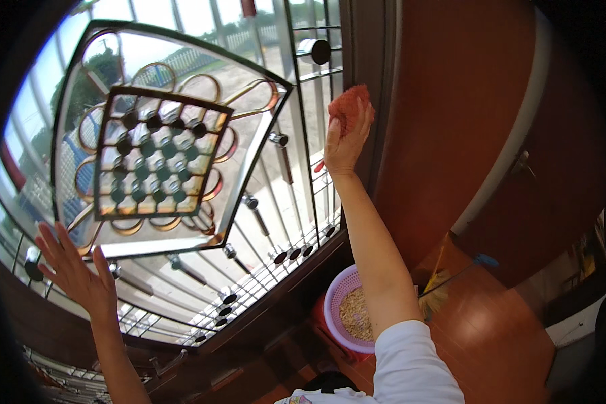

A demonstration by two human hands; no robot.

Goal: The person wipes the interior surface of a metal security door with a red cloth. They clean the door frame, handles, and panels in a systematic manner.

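My right hand (346,146) grips a folded, fluffy red cloth (351,101) at the dark wooden frame (371,65), beside the right edge of a glazed panel. Whether the cloth presses on the wood or the glass edge is hard to tell. My left hand (78,278) is empty, its fingers spread, near the panel's lower left; I cannot tell if it touches the glass. Between my hands lies a decorative metal grille (192,49) with an inner square lattice (98,192), looped pieces and round studs. Daylight, a yard and a white fence show through it.
Below my right forearm stands a purple plastic basket (333,328) holding tan flakes, above something red. Near it are a straw-coloured brush head (436,298) and a thin rod with a blue tip (486,260). A metal handle (171,362) juts out at lower left. Reddish-brown panelling (454,91) rises at right.
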